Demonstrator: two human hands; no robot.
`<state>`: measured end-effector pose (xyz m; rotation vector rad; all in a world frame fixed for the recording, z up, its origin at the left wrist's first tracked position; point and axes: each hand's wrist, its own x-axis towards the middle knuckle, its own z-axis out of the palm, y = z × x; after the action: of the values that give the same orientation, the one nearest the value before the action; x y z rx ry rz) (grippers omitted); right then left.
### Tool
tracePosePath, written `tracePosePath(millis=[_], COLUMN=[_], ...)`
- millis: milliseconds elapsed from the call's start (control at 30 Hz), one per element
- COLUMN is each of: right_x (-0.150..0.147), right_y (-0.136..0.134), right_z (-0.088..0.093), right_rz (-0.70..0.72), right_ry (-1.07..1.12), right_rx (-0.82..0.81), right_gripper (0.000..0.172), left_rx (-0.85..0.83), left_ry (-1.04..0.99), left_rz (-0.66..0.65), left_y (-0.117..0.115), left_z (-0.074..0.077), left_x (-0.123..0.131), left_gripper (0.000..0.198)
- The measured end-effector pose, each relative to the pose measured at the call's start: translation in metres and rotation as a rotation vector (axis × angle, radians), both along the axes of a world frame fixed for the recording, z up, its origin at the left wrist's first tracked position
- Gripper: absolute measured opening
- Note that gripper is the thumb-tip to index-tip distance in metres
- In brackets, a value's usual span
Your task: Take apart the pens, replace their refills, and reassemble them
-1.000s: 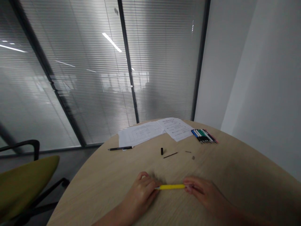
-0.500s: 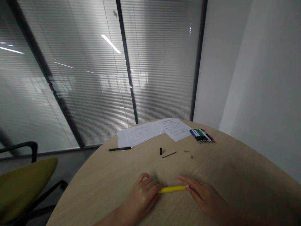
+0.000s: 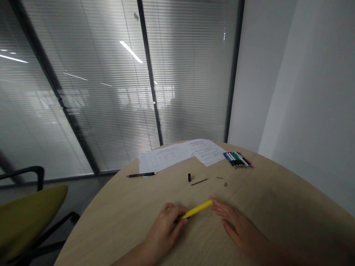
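Seeing a yellow-green chair standing at the far left, beside the round worktop; having a black pen lying by the left edge of white sheets; grasping one end of a yellow barrel in the left hand, slanting it up to the right above the worktop. Seeing a short black cylinder, a thin black rod and two grey bits resting beyond; showing the right hand with grip released, fingertips by the barrel's far end, not telling whether touching; having pens lying in a row behind.
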<state>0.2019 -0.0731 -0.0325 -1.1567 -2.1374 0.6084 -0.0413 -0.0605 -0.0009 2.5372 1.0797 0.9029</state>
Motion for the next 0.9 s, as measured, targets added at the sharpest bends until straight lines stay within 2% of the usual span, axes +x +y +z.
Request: tracePosePath(millis=[133, 200, 333, 467, 600, 700, 800, 900], right_x=[0.001, 0.001, -0.001, -0.002, -0.004, -0.007, -0.015, -0.027], right_y=[-0.002, -0.004, -0.007, -0.008, -0.009, -0.004, 0.018, 0.054], right_z=[0.003, 0.005, 0.011, 0.012, 0.012, 0.013, 0.017, 0.021], right_rz=[0.051, 0.081, 0.147, 0.168, 0.186, 0.164, 0.115, 0.034], right_ry=[-0.100, -0.176, -0.289, -0.310, -0.295, -0.289, -0.283, -0.266], right_rx=[0.062, 0.091, 0.129, 0.200, 0.210, 0.162, 0.171, 0.246], right_gripper=[0.048, 0.045, 0.044, 0.042, 0.042, 0.045, 0.047, 0.049], left_rx=[-0.235, -0.298, -0.329, -0.326, -0.247, -0.098, 0.106, 0.263], left_ry=[-0.205, -0.288, -0.362, -0.344, -0.251, -0.128, -0.003, 0.089], left_rz=[0.041, 0.037, 0.044, 0.066, 0.105, 0.125, 0.109, 0.053], left_y=[0.004, 0.008, 0.014, 0.016, 0.018, 0.023, 0.028, 0.031], left_z=[0.005, 0.006, 0.006, 0.007, 0.005, 0.002, -0.001, 0.000], left_x=[-0.003, -0.005, -0.009, -0.010, -0.012, -0.017, -0.022, -0.025], left_gripper=[0.013, 0.013, 0.013, 0.010, 0.009, 0.008, 0.006, 0.007])
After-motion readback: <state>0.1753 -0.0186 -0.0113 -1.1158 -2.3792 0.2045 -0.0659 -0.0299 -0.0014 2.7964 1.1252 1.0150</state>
